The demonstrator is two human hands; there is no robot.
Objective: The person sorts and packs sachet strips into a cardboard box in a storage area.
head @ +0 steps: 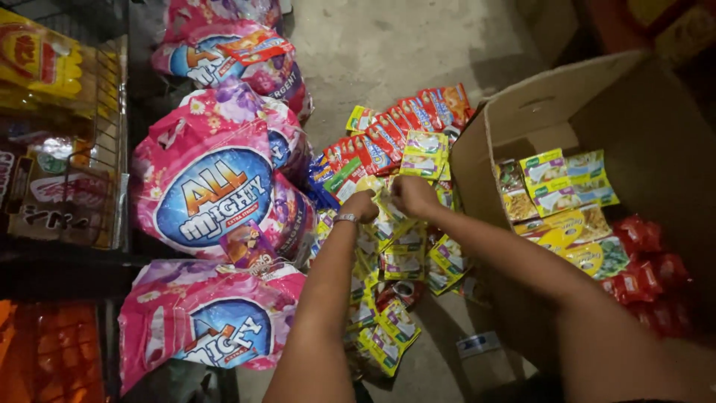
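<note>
Two hands met over the pile of sachet strips (388,254) on the concrete floor (403,45), just left of the open cardboard box (537,104), and both were busy on the same yellow-green strip (389,213). Left hand (360,205), with a metal bracelet (345,218) at the wrist, had its grip curled shut on the strip's top edge; right hand (412,195) sat just beside it, fingers likewise closed on that strip, knuckles up. The strip hung down from them onto the pile, close against the box's left wall. Beyond the hands from the box's near corner, red sachet strips (403,123) fanned out across the floor. Inside the box lay green and yellow seasoning packets (567,179) toward its left wall and red packets (641,276) deeper to its right. Well left of the box, on the far side of the pile, stood three big pink detergent bags (212,186) in a row, and left of them again a wire rack (104,149) of packaged goods.
</note>
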